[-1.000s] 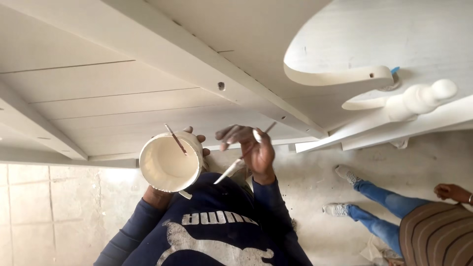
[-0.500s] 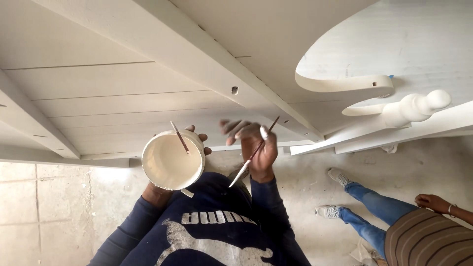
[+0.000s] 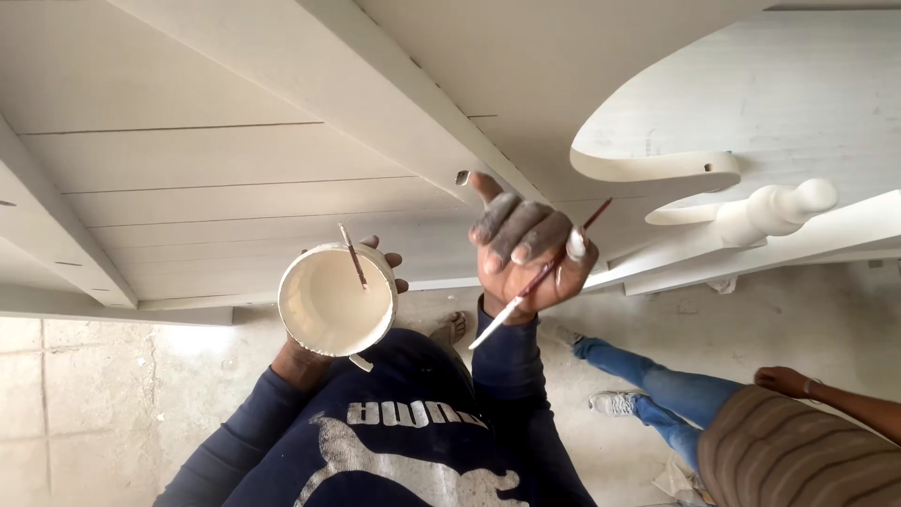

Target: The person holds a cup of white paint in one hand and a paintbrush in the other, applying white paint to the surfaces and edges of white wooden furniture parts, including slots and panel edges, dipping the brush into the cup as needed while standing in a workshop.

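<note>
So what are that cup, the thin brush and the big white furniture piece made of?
Cup: looks like plastic, coated in cream paint, matte where dried; could be otherwise underneath. Brush: slim reddish handle, likely lacquered wood, its end white with paint. Furniture: seems wood, plank seams and a turned knob under flat white paint.

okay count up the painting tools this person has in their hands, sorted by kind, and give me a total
Cups of pale paint: 1, the cup in the left hand.
Thin brushes: 2, one brush standing in the cup, one brush in the right hand.
Total: 3
</note>
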